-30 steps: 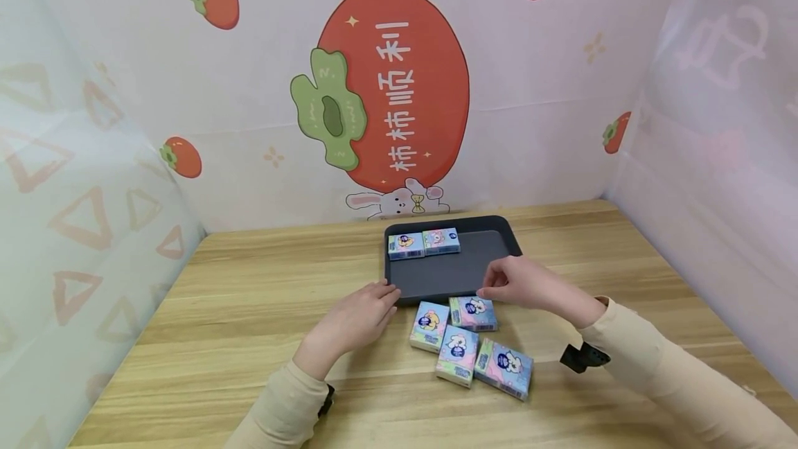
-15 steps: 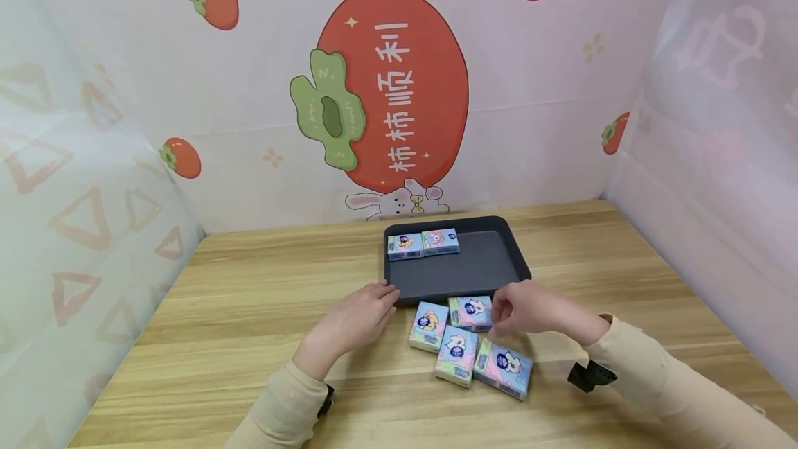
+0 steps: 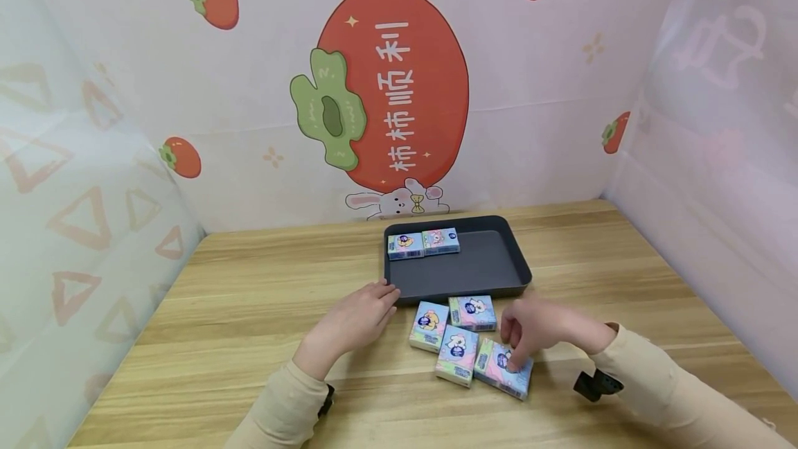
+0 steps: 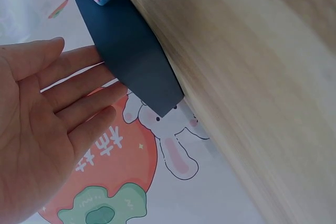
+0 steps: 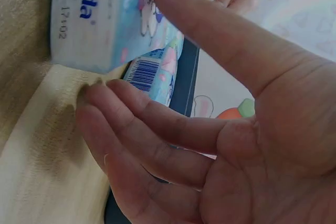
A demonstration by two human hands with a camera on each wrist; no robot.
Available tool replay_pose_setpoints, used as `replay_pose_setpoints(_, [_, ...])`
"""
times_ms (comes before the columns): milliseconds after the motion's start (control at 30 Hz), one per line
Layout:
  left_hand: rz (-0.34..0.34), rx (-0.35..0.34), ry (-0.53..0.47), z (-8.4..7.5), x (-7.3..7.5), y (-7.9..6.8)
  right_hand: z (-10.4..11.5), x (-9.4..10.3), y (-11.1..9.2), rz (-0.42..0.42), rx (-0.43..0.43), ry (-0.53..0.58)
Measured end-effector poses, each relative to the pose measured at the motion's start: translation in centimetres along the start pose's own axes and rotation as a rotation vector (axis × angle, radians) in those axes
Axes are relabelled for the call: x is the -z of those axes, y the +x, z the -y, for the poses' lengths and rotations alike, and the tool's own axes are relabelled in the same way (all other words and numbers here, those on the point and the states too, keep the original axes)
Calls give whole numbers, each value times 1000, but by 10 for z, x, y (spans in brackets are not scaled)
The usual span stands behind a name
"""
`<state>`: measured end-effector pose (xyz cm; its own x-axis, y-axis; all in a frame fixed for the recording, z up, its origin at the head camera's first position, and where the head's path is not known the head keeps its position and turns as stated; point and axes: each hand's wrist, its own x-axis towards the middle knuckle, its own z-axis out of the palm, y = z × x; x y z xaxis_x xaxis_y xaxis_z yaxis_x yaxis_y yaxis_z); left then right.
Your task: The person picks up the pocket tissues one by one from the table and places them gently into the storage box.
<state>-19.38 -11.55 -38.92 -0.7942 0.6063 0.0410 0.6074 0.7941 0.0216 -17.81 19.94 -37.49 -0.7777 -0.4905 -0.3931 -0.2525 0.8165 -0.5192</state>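
My left hand (image 3: 361,314) rests with straight fingers against the near left corner of a dark grey tray (image 3: 458,279). In the left wrist view the fingertips (image 4: 118,90) touch the tray's outer wall (image 4: 134,56). My right hand (image 3: 539,328) is over the rightmost pocket tissue pack (image 3: 501,369), its thumb on the printed top. From the right wrist view, the thumb touches this pack (image 5: 123,14), while the other fingers (image 5: 152,124) are bent loosely beside it, with a gap. Three more tissue packs lie close by: one (image 3: 458,355), another (image 3: 429,326) and a third (image 3: 472,312).
Inside the tray, two tissue packs lie side by side along the far left, one (image 3: 405,246) left of the other (image 3: 440,241). The tray stands near the back of the wooden table (image 3: 274,283). A printed cloth backdrop (image 3: 524,123) rises behind it.
My right hand has come from the tray's near right edge, past the pack in front of it, down toward me to the rightmost pack. The left hand, tray and packs have stayed put.
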Motion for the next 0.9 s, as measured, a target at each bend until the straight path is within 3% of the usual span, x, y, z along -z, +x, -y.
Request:
replay_pose_setpoints(200, [-9, -5, -4, 0, 0, 0, -3, -1, 0, 29, 35, -7])
replay_pose_setpoints(467, [-6, -4, 5, 0, 0, 1, -2, -6, 5, 30, -14, -29])
replay_pose_setpoints(900, [1, -2, 13, -1, 1, 0, 2, -8, 4, 72, -22, -32])
